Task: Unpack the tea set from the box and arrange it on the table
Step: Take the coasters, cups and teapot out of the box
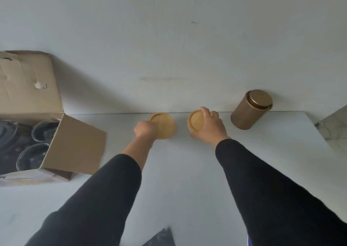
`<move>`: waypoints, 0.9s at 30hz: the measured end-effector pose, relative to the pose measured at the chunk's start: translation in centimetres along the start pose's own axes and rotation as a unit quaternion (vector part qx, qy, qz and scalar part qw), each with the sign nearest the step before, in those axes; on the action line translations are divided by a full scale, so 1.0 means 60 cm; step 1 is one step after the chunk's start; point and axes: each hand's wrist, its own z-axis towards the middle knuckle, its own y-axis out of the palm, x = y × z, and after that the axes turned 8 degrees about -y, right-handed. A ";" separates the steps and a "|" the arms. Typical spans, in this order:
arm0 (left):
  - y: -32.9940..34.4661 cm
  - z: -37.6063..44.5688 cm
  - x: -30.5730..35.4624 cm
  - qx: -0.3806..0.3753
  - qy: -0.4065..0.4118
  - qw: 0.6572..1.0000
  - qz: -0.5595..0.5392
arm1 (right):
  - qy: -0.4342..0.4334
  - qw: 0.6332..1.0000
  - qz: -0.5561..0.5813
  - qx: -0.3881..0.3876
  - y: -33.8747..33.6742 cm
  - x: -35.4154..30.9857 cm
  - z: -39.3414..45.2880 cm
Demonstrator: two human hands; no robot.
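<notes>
Two round wooden coasters lie near the far edge of the white table. My left hand grips the left coaster at its left rim. My right hand holds the right coaster, fingers curled over its far and right rim, with the disc tilted slightly up. An open cardboard box stands at the left, with glass cups and dark pieces inside. A bronze tea canister stands at the back right of the table.
The table's far edge runs along a pale wall just behind the coasters. The box's raised flap leans against the wall. A marbled floor strip shows past the table's right edge. A dark object pokes in at the bottom.
</notes>
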 end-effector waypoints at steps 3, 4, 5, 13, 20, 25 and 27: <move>0.037 0.020 0.004 0.019 -0.013 1.000 0.008 | -0.007 1.000 0.004 -0.009 0.022 0.027 0.035; 0.047 0.026 0.006 0.028 -0.013 0.999 0.016 | -0.008 1.000 0.003 -0.015 0.029 0.034 0.044; 0.056 0.032 0.008 0.035 -0.014 0.999 0.023 | -0.010 1.000 0.002 -0.019 0.036 0.041 0.052; 0.083 0.053 0.026 0.101 0.013 0.992 0.068 | -0.011 0.999 -0.009 -0.032 0.057 0.071 0.085; 0.108 0.038 0.027 0.125 0.023 0.984 0.127 | -0.008 0.998 -0.027 -0.064 0.053 0.072 0.086; 0.131 0.027 0.018 0.125 0.096 0.963 0.220 | -0.008 0.999 -0.007 -0.053 0.057 0.071 0.084; 0.133 0.032 0.015 0.140 0.107 0.960 0.219 | -0.006 0.999 0.006 -0.043 0.058 0.072 0.088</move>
